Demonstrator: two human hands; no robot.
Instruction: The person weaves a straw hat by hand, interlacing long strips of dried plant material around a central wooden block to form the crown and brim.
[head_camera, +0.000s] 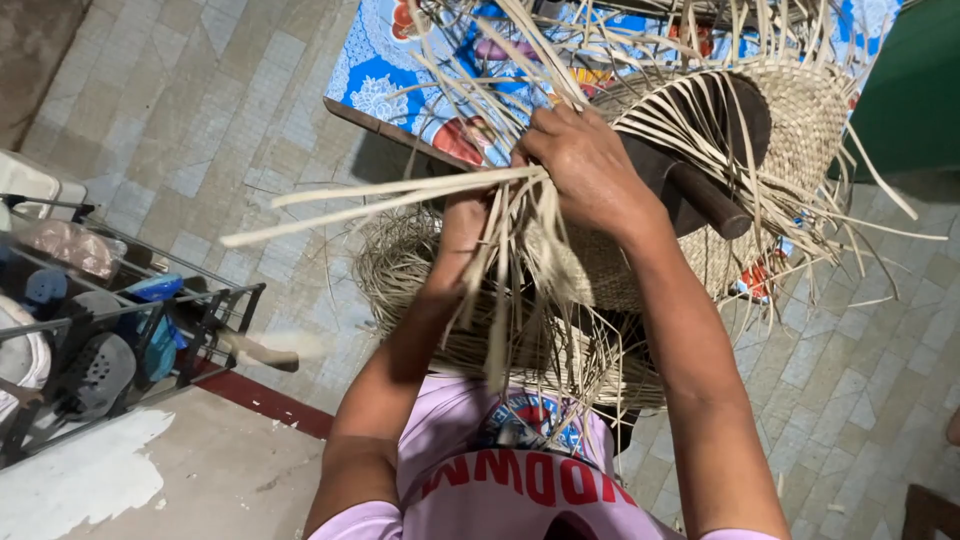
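A half-woven straw hat (800, 120) sits on a dark wooden block (700, 190), with many loose pale straw strips (400, 195) fanning out from its edge. My right hand (580, 165) is closed over a bundle of these strips near the hat's rim. Below and to its left, my left hand (465, 220) grips strips too; it is partly hidden by the hanging straw. A second woven straw piece (400, 270) lies under my arms, over my lap.
A table with a blue patterned cloth (380, 70) stands behind the hat. A dark metal shoe rack (110, 330) with sandals is at the left. A green panel (915, 90) is at the upper right. The floor is pale tile.
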